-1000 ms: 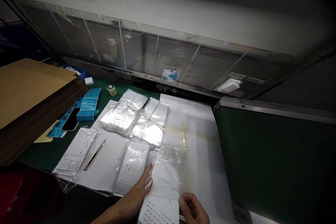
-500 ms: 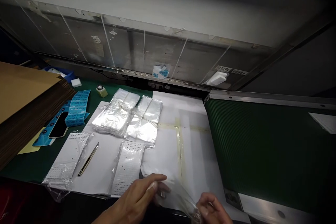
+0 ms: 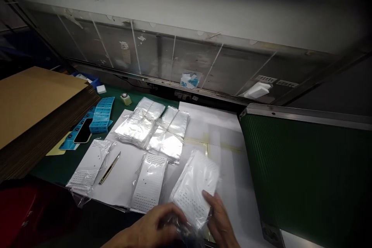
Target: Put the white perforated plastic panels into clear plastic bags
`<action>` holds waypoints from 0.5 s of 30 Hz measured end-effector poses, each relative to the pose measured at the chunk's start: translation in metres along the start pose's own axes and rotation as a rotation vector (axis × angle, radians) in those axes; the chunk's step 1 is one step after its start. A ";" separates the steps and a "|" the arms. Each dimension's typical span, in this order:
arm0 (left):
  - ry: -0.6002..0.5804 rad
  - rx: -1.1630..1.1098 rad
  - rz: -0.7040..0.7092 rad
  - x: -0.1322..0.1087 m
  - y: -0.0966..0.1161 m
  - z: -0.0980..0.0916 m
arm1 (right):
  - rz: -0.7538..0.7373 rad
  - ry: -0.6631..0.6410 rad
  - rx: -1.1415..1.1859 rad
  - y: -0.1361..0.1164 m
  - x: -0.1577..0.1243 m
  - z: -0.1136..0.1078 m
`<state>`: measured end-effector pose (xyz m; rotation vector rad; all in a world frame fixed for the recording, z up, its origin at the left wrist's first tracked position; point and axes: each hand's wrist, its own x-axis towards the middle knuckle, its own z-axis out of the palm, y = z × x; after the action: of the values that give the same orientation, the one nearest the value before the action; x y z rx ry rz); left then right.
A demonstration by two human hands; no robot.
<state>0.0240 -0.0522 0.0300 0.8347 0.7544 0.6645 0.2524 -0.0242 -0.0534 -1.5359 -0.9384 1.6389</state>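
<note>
A white packet with rows of dark slots (image 3: 197,182), wrapped in clear plastic, tilts above the front of the white sheeting. My right hand (image 3: 219,217) grips its right edge, thumb on top. Blurred by motion, my left hand (image 3: 159,224) curls round the loose clear plastic bag (image 3: 187,232) at the packet's lower end. Just left of it lies a similar bagged packet (image 3: 149,182). Another bagged packet (image 3: 91,162) lies farther left, with a utility knife (image 3: 109,168) beside it.
Two tied bundles of clear bags (image 3: 141,122) lie behind. At left are stacked cardboard (image 3: 37,97), a phone (image 3: 83,131), blue label sheets (image 3: 102,114) and a small bottle (image 3: 126,99). A green conveyor belt (image 3: 314,162) runs at right, and a red container (image 3: 26,209) stands front left.
My hands held a clear bag low at the front; now a white slotted packet is in view between them, in my right hand. The camera view has shifted left.
</note>
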 end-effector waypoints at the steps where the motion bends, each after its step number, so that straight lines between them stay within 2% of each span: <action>1: 0.069 -0.167 -0.003 0.000 -0.007 -0.003 | -0.027 -0.002 -0.013 -0.010 0.006 -0.002; 3: 0.162 -0.511 0.017 0.001 -0.015 -0.010 | -0.214 -0.074 -0.143 -0.029 0.011 -0.001; 5: 0.214 -0.706 0.039 0.003 -0.012 -0.018 | -0.478 -0.224 -0.321 -0.041 0.005 0.009; 8: 0.293 -0.710 0.015 0.001 0.001 -0.038 | -0.870 -0.440 -0.613 -0.041 -0.010 0.038; 10: 0.394 -0.593 -0.011 -0.003 0.003 -0.057 | -0.989 -0.444 -0.746 -0.029 -0.015 0.057; 11: 0.455 -0.527 -0.005 -0.005 0.000 -0.067 | -0.963 -0.401 -0.759 -0.021 -0.013 0.064; 12: 0.516 -0.467 0.014 -0.007 -0.005 -0.077 | -0.843 -0.336 -0.715 -0.011 -0.010 0.070; 15: 0.662 -0.324 0.099 -0.011 -0.028 -0.104 | -0.226 -0.213 -0.431 0.020 0.009 0.081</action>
<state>-0.0589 -0.0335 -0.0368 0.3443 1.1617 1.1424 0.1710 -0.0299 -0.0724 -1.4725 -1.6034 1.5207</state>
